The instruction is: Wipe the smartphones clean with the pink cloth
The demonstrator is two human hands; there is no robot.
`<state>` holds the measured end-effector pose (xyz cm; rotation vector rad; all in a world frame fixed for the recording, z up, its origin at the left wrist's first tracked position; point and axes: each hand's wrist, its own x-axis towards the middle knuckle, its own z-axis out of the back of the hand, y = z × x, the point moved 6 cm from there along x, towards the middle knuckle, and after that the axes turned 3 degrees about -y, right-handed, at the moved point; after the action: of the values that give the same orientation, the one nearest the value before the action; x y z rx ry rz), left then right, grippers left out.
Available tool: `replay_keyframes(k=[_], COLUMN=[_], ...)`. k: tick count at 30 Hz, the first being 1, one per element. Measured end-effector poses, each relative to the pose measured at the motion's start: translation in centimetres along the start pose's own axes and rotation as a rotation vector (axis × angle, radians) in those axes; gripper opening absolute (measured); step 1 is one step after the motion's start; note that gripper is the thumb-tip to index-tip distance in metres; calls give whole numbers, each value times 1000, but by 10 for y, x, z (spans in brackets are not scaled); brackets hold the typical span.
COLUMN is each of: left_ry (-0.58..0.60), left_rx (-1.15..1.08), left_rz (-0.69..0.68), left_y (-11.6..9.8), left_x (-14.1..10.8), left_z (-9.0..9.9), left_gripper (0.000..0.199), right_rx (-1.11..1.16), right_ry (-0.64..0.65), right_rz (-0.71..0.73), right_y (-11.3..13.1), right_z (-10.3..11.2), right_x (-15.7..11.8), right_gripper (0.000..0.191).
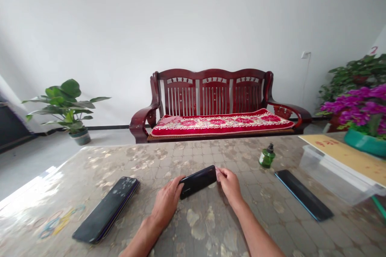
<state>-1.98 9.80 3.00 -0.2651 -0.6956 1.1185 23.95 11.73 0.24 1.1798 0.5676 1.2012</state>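
A black smartphone [199,181] is held tilted just above the patterned tabletop, its dark face towards me. My left hand [167,198] grips its left end, thumb and fingers closed on the edge. At the phone's upper right corner, my right hand [229,184] is closed in a pinch. A small pale pinkish bit shows at its fingertips, too small to name. To the left lies a stack of dark smartphones [107,209], the top one with pale spots at its far end. Another dark phone with a blue edge [303,193] lies to the right.
Several coloured rubber bands [56,223] lie at the table's left. A green pump bottle [267,156] stands at the back right, near a clear plastic box [331,174] under a yellow sheet [346,156]. Purple flowers [362,104] stand beyond. A wooden bench [215,88] is behind the table [144,160].
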Motion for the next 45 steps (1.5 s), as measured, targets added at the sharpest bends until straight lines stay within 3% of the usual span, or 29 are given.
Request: replay_keyframes(k=[5,10,13,16,22,26,30,33,36,40,45], left_ry=[32,30,42,70,111,116,109,142,193,217,335], left_rx=[-154,-316,-509,-732,-928,-1072,-1214,-1306,-1361,-1413,-1490], left_rz=[213,340,484,655,809,924,1054,1164,1267,1306,1140], left_y=[4,10,20,26,17,10,4,-3,-11,-19,-26], left_x=[1,-1,-2,-4,-10,-16,-19,-22,-27,-30,-30], left_z=[-2,-4,-12,-22,-32,-35,-36,-38,-41,-42,-37], left_gripper=[34,38,36,36,32,26,15,6,18,34,40], right_rx=[-48,-113,-148,-166,-170,-196,-129,40,220,176,95], right_ry=[76,156,182,146,-24,-66,-107,-52,-9,-94,-192], right_rz=[-22,-57,-69,-43,121,222,301,293,232,262,239], right_y=[1,-2,0,9,27,30,38,46,49,48,41], right_z=[-3,-6,-4,0,4,4,10,6,-3,-15,-28], right_x=[2,5,5,3,-10,-17,-18,-15,-9,0,10], right_gripper=[45,42,42,38,33,30,28,28,31,32,30])
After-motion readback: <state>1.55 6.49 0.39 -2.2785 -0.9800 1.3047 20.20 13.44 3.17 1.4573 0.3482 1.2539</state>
